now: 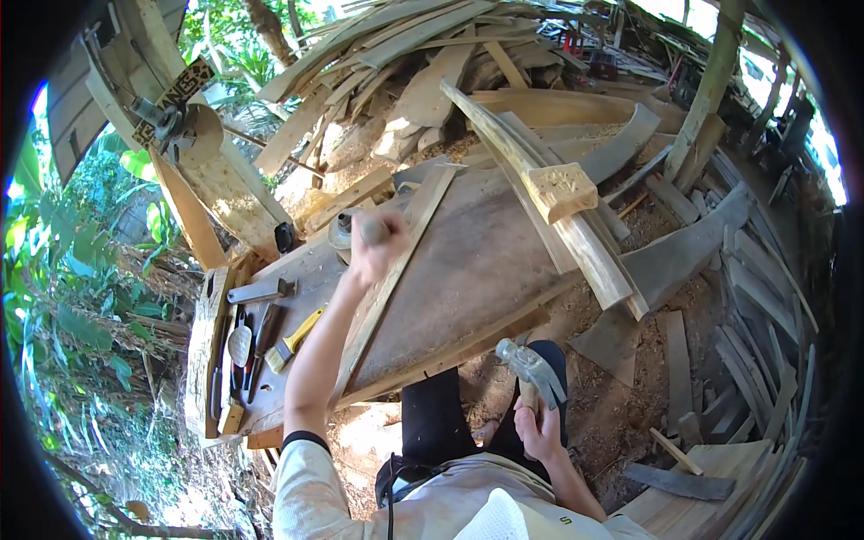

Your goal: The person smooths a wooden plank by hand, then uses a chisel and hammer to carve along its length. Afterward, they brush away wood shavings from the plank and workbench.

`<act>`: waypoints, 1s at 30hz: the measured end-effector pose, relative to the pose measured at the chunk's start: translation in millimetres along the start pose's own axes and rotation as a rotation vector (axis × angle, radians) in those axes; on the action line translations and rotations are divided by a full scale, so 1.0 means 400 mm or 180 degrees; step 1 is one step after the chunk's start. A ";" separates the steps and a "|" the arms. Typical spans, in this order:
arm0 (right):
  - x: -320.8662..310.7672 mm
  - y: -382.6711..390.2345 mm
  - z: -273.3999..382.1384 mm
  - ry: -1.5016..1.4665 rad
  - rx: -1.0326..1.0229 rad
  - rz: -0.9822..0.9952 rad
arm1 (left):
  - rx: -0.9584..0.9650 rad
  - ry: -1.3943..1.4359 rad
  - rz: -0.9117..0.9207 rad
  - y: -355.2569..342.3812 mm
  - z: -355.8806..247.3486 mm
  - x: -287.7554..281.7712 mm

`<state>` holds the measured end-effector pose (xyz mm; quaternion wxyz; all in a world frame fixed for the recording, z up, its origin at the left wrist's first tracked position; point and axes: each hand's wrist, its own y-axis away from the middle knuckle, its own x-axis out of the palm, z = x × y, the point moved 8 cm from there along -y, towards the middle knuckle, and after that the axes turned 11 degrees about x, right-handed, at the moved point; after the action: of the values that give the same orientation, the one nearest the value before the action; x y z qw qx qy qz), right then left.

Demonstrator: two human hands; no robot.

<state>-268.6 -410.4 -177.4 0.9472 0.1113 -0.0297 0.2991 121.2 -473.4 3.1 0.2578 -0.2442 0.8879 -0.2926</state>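
My right hand is closed round the wooden handle of a claw hammer, held upright near my knee with its metal head uppermost. Out over the far left of the wooden workbench, my left hand is closed on a handle with a rounded end; blur hides the rest of that tool. Just beside this hand is a round metal piece, partly covered. A long wooden strip runs across the bench, passing close to my left forearm.
A yellow-handled paintbrush, a hammer-like tool and a spoon-shaped tool lie at the bench's left end. A long beam bearing a wood block slants across the right side. Planks are heaped behind; a power tool hangs by a post.
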 end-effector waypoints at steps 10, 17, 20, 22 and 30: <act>-0.002 0.005 -0.009 -0.0006 0.0147 0.0033 | 0.0352 0.0488 -0.0459 -0.048 0.066 0.041; -0.024 0.011 -0.012 -0.0008 0.0249 0.0085 | -0.0033 0.0804 -0.0721 0.006 0.083 0.016; -0.016 0.005 -0.025 -0.0207 0.0340 0.0106 | -0.0015 0.1017 -0.0710 -0.028 0.081 0.004; -0.007 0.001 -0.024 -0.0264 0.0343 0.0165 | 0.0119 0.0884 -0.0725 -0.050 0.082 0.011; 0.021 0.008 -0.019 0.0034 0.0097 0.0373 | 0.0369 0.0214 -0.0215 -0.044 0.066 0.060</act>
<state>-263.7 -401.4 -183.3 0.9265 0.1222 -0.0266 0.3550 123.9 -510.4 -11.3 0.2316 -0.2487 0.8688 -0.3600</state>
